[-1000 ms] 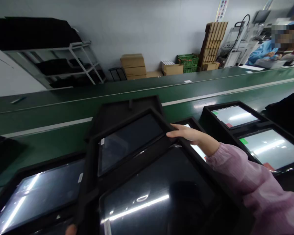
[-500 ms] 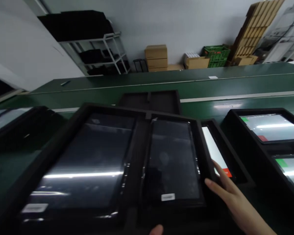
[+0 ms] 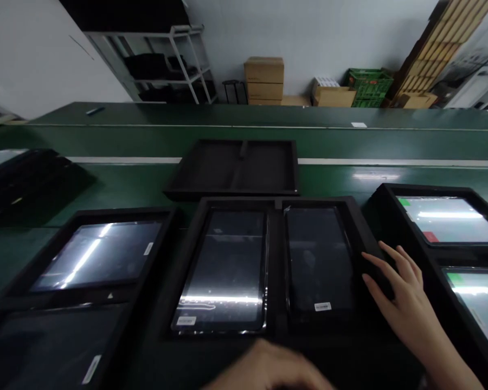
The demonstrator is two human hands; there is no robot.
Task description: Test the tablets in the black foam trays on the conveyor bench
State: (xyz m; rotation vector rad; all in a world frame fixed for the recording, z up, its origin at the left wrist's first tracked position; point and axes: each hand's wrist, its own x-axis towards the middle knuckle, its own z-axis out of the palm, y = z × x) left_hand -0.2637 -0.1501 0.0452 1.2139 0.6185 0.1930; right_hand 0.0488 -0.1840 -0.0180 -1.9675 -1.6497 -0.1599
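Directly in front of me lies a black foam tray [image 3: 275, 260] with two compartments. A dark screen panel [image 3: 228, 260] with a small white label fills the left one, and a second dark screen panel [image 3: 319, 254] the right one. My right hand [image 3: 406, 292] rests at the tray's right rim, fingers spread and fingertips touching it. At the bottom edge, close to the tray's near side, my left hand [image 3: 268, 368] is blurred; its fingers are mostly hidden. Behind the tray sits an empty black tray [image 3: 211, 168].
On the left stands another tray [image 3: 146, 271] of dark panels, with stacked trays [image 3: 36, 179] farther back. To the right, a tray [image 3: 431, 254] holds lit-looking panels with green and red tabs. A green belt line [image 3: 329, 179] runs across; cartons [image 3: 264, 78] stand by the wall.
The tray with two dark panels has turned level and come down in front of me, covering the tray with a white panel beneath. My right hand's fingers have loosened and spread at its rim.
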